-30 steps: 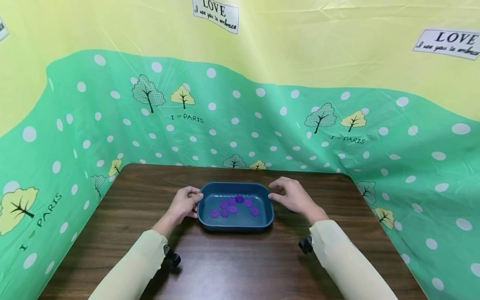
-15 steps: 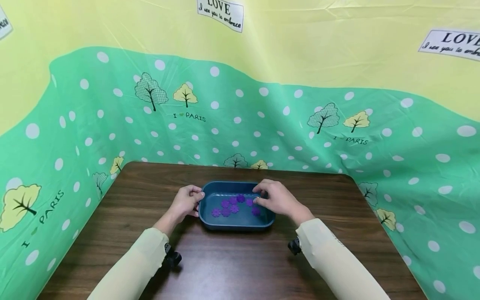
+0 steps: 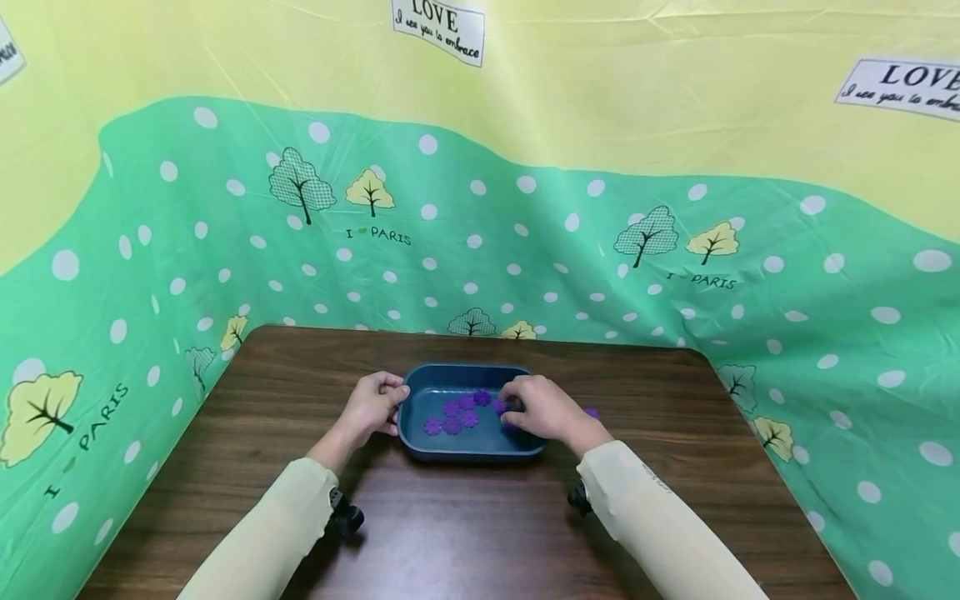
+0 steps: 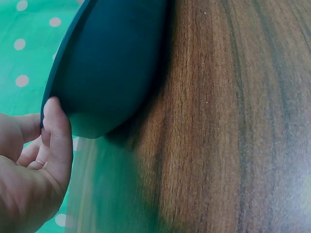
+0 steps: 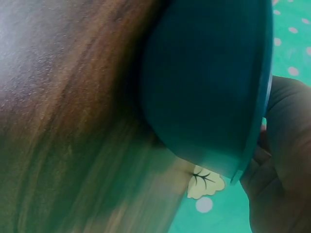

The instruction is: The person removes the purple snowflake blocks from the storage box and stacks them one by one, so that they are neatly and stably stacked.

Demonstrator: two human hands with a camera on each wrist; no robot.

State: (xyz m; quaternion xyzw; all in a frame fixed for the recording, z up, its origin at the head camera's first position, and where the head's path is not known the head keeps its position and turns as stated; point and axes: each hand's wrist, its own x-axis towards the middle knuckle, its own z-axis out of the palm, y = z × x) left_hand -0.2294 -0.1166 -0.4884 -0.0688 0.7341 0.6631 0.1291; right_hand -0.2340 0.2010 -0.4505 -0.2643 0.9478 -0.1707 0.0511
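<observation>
A dark blue tray [image 3: 472, 454] stands on the table and holds several small purple flower-shaped pieces [image 3: 452, 426]. My left hand [image 3: 367, 407] pinches its left rim, thumb on the inner side; the left wrist view shows the tray wall [image 4: 112, 63] beside that thumb. My right hand [image 3: 543, 408] reaches over the right rim, fingers bent down at the purple pieces on the right side of the tray. Its fingertips partly cover those pieces, so a grasp cannot be made out. In the right wrist view the tray wall [image 5: 209, 87] hides the fingertips.
One purple flower-shaped piece [image 3: 592, 412] lies on the brown wooden table [image 3: 465, 533] to the right of the tray, just behind my right wrist. A green and yellow printed cloth [image 3: 525, 217] hangs around the back and sides of the table.
My right hand has moved left from beside the right rim and down into the tray. A purple piece on the table now shows behind the wrist. My left hand keeps its hold.
</observation>
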